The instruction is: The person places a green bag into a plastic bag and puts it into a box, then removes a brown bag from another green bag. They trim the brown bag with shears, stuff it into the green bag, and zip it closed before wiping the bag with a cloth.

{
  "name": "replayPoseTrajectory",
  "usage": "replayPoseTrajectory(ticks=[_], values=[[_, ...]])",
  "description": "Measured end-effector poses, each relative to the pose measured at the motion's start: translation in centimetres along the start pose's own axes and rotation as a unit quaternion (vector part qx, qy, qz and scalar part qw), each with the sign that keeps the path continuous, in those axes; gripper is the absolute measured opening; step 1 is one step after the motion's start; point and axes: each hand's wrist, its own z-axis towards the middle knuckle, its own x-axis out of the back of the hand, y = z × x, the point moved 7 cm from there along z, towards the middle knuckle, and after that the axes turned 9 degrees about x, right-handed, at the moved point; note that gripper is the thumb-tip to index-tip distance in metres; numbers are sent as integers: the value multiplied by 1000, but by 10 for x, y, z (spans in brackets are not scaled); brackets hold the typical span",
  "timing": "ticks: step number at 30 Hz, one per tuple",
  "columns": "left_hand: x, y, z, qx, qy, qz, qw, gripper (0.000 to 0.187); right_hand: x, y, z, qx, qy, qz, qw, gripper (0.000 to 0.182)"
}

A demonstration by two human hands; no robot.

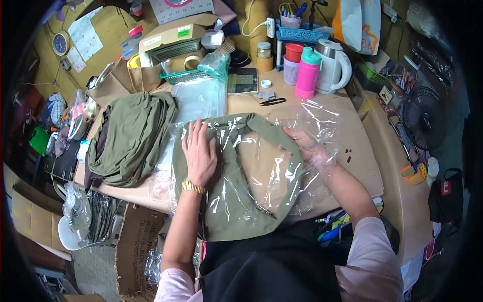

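Head view: a person in a black apron [266,267] works at a crowded table [359,151], the person at 6 o'clock and the wrapped fabric at the dial's centre.
Olive fabric: the curved piece [221,201] lies at the near table edge, sheathed in clear film [322,118], its band bending around a brown area; what that brown area is cannot be told.
Left hand: palm down and fingers spread, the hand [200,156] rests flat on the piece at 10 o'clock, a gold watch [193,187] at its wrist.
Right hand: well apart from the other, the hand [308,145] meets the fabric's edge at 2 o'clock amid loose film; whether it pinches the edge cannot be told.
Step in hand: by judgement, the piece is being steadied and arranged flat within its film.
Next move: as judged, it calls for light, even pressure on the left and a careful touch at the right, where slack film could snag or crease.
Green bag: a bulky fabric bag [133,136] slumps at 10 o'clock.
Plastic sleeves: clear sheets [198,100] lie at 11 o'clock.
Pink bottle: it [308,78] stands beside a kettle [329,65] at 1 o'clock.
Wall calendar: pages [193,9] hang beyond, between 11 and 12 o'clock.
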Motion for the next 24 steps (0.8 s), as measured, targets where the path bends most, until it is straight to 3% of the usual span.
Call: replayPoseTrajectory(ticks=[1,3,4,6,8,9,10,11,12,13,14,15,16,18,19,20,22,23,24], values=[[-7,4,19,-23,-34,36,999,57,1,1,-2,-8,55,-38,998,42],[-19,5,50,-40,-65,72,994,58,-4,2,-3,-10,18,-55,998,41],[-28,8,63,-87,-63,132,985,50,-10,0,-4,-5,-18,-72,997,41],[-41,8,97,-136,-56,191,970,43,-12,-1,-14,19,10,-76,997,42],[-78,-17,114,-42,-367,48,928,29,-6,-8,-25,47,43,-76,995,43],[-68,-15,118,-25,-356,-104,928,31,2,-15,-31,75,72,-17,994,46],[-62,-13,112,91,-370,-286,879,34,9,-19,-38,103,101,43,989,50],[-71,-24,117,125,-399,-280,864,31,14,-14,-40,138,56,126,981,54],[-72,-25,117,160,-428,-272,847,30,13,-13,-41,138,61,128,980,54],[-73,-21,109,162,-434,-272,844,30,15,-11,-42,146,102,156,971,59],[-61,-17,112,55,-301,-37,951,35,17,-9,-41,155,143,182,960,65],[-44,6,108,-59,-138,200,968,43,25,-9,-40,167,245,64,953,76],[-48,16,97,-64,-143,197,968,43,17,-10,-38,169,251,66,951,76],[-49,39,74,-86,-107,105,985,57,-6,-9,-36,79,191,-87,975,83],[-62,40,60,-87,-141,120,979,62,-3,-4,-39,11,49,-28,998,86],[-75,30,49,-88,-149,117,978,62,16,-2,-43,10,57,-23,998,86],[-104,-3,36,-70,-149,192,968,66,14,-7,-48,53,-55,80,994,85],[-101,-2,37,-62,-175,202,962,67,-24,-18,-54,83,344,60,933,87],[-98,-2,39,-54,-167,172,969,68,-2,-15,-64,81,350,63,931,87]])
